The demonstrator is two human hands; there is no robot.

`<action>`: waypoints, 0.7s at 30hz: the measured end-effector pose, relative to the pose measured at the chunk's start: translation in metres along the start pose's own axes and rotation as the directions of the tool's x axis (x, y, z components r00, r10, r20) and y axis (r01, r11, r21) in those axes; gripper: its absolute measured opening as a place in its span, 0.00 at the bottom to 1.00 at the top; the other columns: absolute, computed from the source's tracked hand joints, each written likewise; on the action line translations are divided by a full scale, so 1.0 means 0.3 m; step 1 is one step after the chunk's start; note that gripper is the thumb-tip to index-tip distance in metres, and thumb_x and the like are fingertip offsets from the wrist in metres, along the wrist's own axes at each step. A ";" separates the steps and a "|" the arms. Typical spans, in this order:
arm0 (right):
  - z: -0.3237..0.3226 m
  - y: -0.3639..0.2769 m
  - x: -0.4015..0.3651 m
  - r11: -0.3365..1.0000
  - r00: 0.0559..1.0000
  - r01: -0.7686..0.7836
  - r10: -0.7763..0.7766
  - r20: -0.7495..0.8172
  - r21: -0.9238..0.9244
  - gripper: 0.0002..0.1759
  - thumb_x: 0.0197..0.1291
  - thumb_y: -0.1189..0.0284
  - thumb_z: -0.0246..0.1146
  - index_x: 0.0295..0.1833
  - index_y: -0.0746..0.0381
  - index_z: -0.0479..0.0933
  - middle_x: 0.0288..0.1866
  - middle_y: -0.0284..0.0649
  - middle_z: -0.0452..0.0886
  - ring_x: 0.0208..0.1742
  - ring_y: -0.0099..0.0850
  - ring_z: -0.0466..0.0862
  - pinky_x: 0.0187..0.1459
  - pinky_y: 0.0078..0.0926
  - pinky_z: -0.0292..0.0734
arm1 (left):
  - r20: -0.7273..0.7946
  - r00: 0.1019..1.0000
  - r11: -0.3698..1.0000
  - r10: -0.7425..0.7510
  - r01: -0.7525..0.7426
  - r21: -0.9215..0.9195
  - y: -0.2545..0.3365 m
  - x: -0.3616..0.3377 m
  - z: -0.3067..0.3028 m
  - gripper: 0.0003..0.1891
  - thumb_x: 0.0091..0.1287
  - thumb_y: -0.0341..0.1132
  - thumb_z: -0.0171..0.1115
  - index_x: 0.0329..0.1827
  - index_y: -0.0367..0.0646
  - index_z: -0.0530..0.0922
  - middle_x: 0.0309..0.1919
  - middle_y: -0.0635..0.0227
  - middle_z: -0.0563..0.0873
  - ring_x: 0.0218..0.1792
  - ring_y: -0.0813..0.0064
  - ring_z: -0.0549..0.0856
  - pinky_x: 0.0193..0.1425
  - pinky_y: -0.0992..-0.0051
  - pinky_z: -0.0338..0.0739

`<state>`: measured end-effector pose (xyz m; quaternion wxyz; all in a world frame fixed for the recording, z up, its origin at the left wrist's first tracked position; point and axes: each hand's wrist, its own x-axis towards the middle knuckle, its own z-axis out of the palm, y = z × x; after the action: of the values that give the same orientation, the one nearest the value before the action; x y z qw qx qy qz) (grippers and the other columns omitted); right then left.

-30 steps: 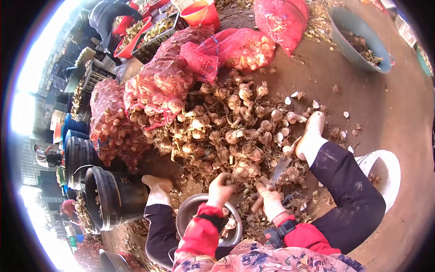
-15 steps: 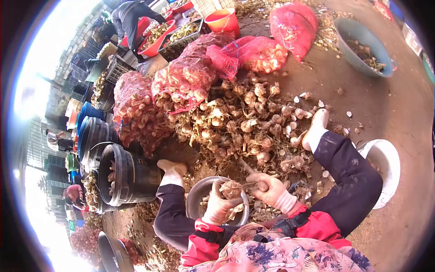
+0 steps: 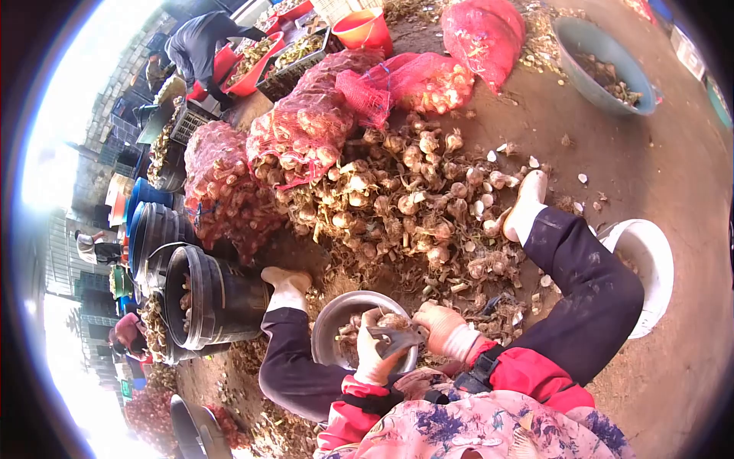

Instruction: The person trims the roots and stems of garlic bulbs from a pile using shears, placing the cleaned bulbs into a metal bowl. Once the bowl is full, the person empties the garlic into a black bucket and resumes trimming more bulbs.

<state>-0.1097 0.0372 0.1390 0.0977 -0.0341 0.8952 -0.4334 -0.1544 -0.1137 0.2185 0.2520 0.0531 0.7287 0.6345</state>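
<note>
My right hand (image 3: 445,330), in a pale work glove, is closed around a knife (image 3: 397,340) whose flat grey blade reaches left across the front of my left hand (image 3: 372,356). My gloved left hand curls around a garlic bulb (image 3: 392,320), partly hidden by fingers and blade. Both hands are over the rim of a metal basin (image 3: 324,320) between my legs, with garlic pieces inside. Beyond them a large heap of untrimmed garlic bulbs (image 3: 405,203) with roots and stalks spreads over the ground.
Red mesh sacks of garlic (image 3: 298,126) lie behind the heap. Black buckets (image 3: 237,294) stand at left, a white bucket (image 3: 664,268) by my right leg, and a grey-green tub (image 3: 569,46) at far right. A bent-over person (image 3: 200,46) is beside red tubs at upper left.
The knife blade has swung from pointing up and away to lying across the bulb at my left hand. My right hand has drawn slightly closer to my body.
</note>
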 end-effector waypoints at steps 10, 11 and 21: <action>0.150 0.376 0.067 0.612 0.706 -0.486 0.695 -0.133 0.624 0.08 0.46 0.79 0.63 0.35 0.60 0.82 0.29 0.32 0.81 0.32 0.21 0.78 0.38 0.22 0.75 | -0.011 0.989 0.978 0.147 -0.147 -0.150 0.135 -0.022 -0.074 0.38 0.42 0.26 0.80 0.57 0.38 0.67 0.44 0.63 0.83 0.46 0.70 0.83 0.53 0.71 0.79; 0.142 0.331 0.084 0.646 0.731 -0.355 0.643 -0.230 0.676 0.08 0.45 0.79 0.66 0.34 0.60 0.82 0.27 0.28 0.79 0.31 0.19 0.75 0.38 0.20 0.74 | -0.004 0.980 0.970 0.198 -0.196 -0.141 0.017 0.027 -0.151 0.38 0.44 0.25 0.80 0.58 0.38 0.66 0.44 0.59 0.83 0.45 0.66 0.85 0.51 0.68 0.82; 0.068 0.018 0.055 0.783 0.868 0.304 0.007 -0.496 0.543 0.16 0.46 0.78 0.70 0.44 0.64 0.78 0.42 0.37 0.80 0.44 0.32 0.81 0.50 0.26 0.76 | -0.273 0.959 0.922 0.077 -0.173 -0.348 0.057 0.047 -0.046 0.42 0.44 0.14 0.72 0.65 0.48 0.65 0.52 0.64 0.78 0.51 0.70 0.81 0.54 0.71 0.80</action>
<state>-0.1215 0.0226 0.1201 -0.1530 0.0327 0.6994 -0.6974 -0.1767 -0.1174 0.2314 0.1209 -0.0301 0.6181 0.7761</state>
